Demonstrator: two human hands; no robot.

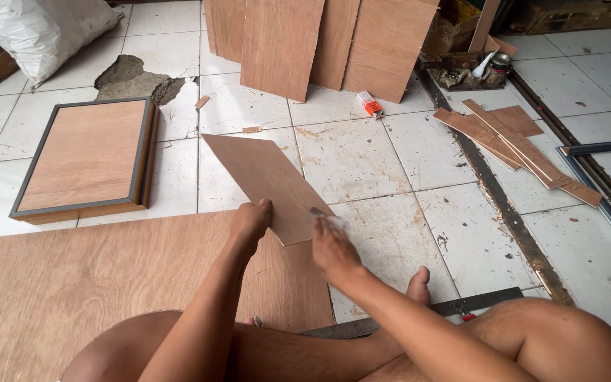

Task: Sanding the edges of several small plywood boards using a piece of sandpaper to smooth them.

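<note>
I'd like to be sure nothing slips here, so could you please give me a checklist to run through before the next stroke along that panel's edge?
1. Left hand grips the near edge of the small wood panel: ok.
2. Right hand presses a small pale piece, perhaps an abrasive, against the panel's right edge: ok; what it is, cannot tell.
3. Panel steadied: it is tilted up, its near corner over the large sheet; whether it rests there, cannot tell.
4. Foot lies close beneath the working edge: not ok.
5. Metal square lies by the legs, apart from the panel: ok.
</note>
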